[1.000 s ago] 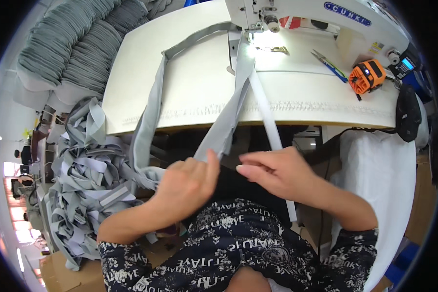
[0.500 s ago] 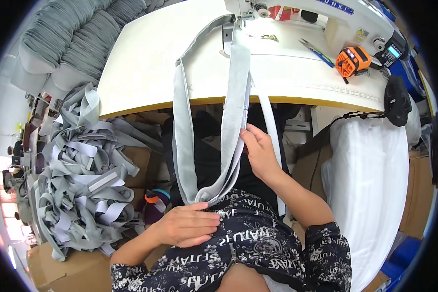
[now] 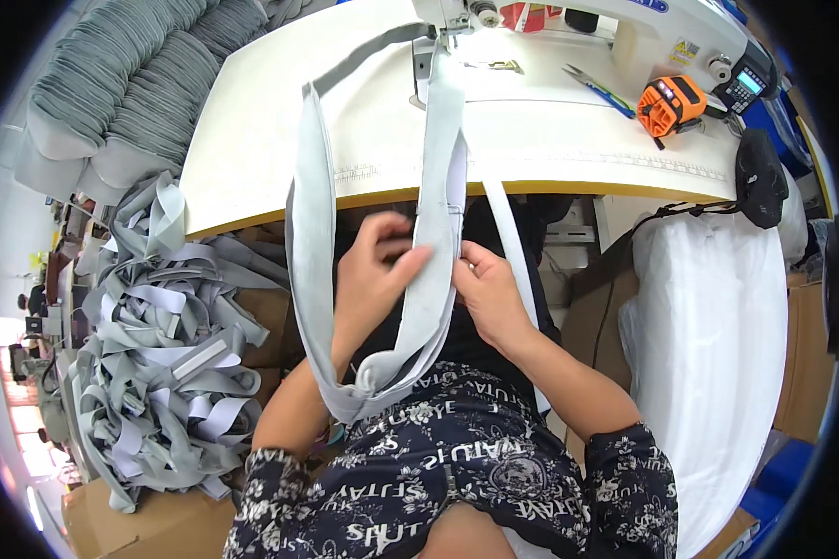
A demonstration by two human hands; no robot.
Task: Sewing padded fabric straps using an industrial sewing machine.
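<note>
A long grey fabric strip (image 3: 440, 177) hangs in a loop from the sewing machine's needle area (image 3: 449, 26) down to my lap, where its lower end bunches. My right hand (image 3: 492, 296) pinches the right-hand run of the loop at its edge, a paler layer showing beside the grey. My left hand (image 3: 375, 279) is inside the loop, its thumb on the face of that same run. Its fingers are bent, apart from the thumb and slightly blurred. A narrow white strip (image 3: 511, 224) hangs off the table edge, right of my right hand.
On the white sewing table (image 3: 252, 140) lie blue-handled snips (image 3: 611, 98) and an orange tape measure (image 3: 669, 104). Tangled grey strips (image 3: 163, 363) pile up at left, below stacked grey pieces (image 3: 158, 93). A white wrapped bundle (image 3: 708, 373) stands at right, below a black object (image 3: 761, 177).
My left hand has risen from the lap to the right-hand run of the strip. The loop has widened leftward. My right hand stays at the strip's edge.
</note>
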